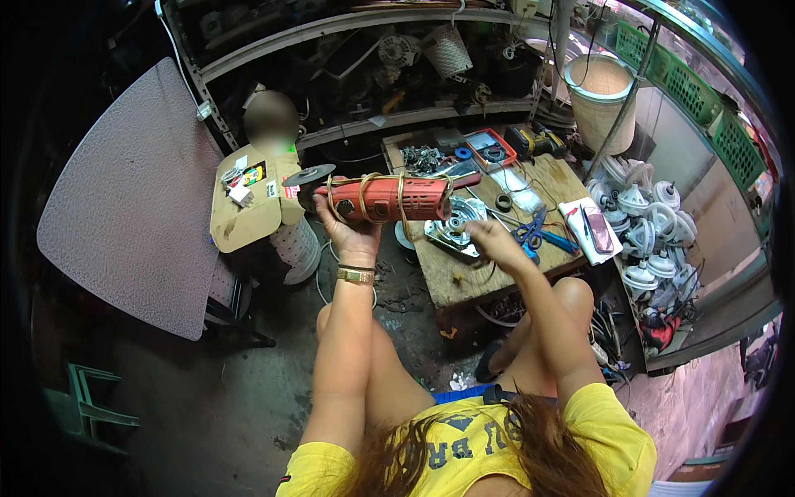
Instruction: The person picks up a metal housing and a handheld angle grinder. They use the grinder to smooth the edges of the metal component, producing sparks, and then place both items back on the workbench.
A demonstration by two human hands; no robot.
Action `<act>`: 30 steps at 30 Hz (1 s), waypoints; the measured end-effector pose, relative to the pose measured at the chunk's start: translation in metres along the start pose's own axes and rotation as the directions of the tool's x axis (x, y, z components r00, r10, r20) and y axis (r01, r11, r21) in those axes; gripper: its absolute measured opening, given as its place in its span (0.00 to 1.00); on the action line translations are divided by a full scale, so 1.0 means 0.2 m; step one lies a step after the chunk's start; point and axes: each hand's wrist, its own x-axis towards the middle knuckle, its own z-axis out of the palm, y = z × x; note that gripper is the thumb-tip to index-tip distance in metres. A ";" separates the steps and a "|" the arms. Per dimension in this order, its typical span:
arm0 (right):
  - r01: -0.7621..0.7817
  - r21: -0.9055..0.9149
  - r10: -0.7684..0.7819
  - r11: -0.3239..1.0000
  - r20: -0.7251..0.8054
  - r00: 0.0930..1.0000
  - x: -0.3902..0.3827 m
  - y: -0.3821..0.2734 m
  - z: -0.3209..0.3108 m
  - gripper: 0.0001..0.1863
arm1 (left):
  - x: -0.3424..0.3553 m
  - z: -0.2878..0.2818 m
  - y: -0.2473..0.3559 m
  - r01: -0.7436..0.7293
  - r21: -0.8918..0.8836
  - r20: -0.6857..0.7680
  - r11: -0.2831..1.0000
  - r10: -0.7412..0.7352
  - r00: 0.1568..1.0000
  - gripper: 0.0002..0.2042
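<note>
My left hand [352, 236] is wrapped round the head end of a red angle grinder [385, 200], holding it up level in front of me. A grey disc [310, 176] sits on its left end, and a pale power cord is wound round its body in several turns. To the right of the grinder, my right hand [499, 246] is closed, with a thin stretch of cord hanging just below it. Behind that hand, a round metal housing [455, 224] lies on the wooden worktable [464, 279]. Blue-handled scissors [532, 234] lie close to the right hand.
A red tray [490, 149], a roll of tape [503, 202] and a phone on a white cloth [598, 229] share the worktable. White plastic parts [646, 219] are heaped on the right. An open cardboard box [248, 219] stands left, beside a grey tabletop [132, 199].
</note>
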 end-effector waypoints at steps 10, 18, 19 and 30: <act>0.083 0.814 -0.255 0.575 0.082 0.963 -0.16 0.08 -0.24 0.19 | 0.06 -0.10 0.17 -0.118 0.147 0.059 0.982 0.111 0.992 0.28; 0.268 -0.421 -0.055 0.867 0.453 0.890 -0.26 0.28 -0.15 0.14 | 0.05 -0.13 0.30 -0.103 0.157 -0.163 0.982 0.129 0.978 0.30; 0.269 -0.400 -0.068 0.876 0.451 0.890 -0.23 0.24 -0.12 0.14 | 0.05 -0.14 0.31 -0.110 0.143 -0.127 0.984 0.129 0.984 0.30; 0.505 -0.439 -0.627 0.743 -0.193 0.755 -0.11 -0.21 0.30 0.15 | 0.07 -0.23 0.34 -0.164 0.329 -0.020 0.930 0.181 0.983 0.26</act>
